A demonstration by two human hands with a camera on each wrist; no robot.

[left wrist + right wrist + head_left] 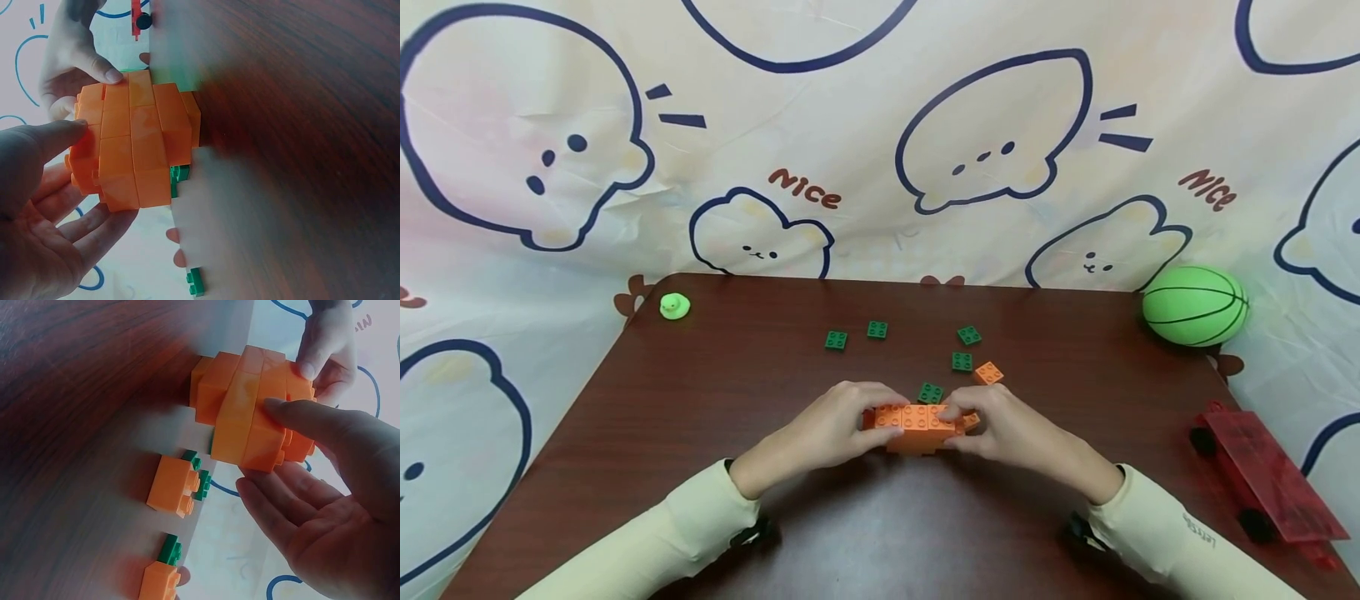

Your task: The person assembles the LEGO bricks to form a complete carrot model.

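A stepped body of stacked orange toy bricks (917, 435) stands at the middle of the table, narrower at its base and studded on top. My left hand (842, 419) grips its left end, thumb on the near face and fingers behind, as the left wrist view shows on the orange body (147, 150). From the other side my right hand (1003, 421) holds the right end, with its thumb pressed to the near face of the bricks (250, 406). A loose orange brick (973, 420) lies right by the right fingers. Just behind the body sits a green brick (931, 392).
Farther back lie more green bricks (962, 362) and another orange brick (988, 372). A small green duck (674, 306) sits at the back left corner, a green ball (1195, 306) at the back right. A red toy cart (1273, 475) stands along the right edge.
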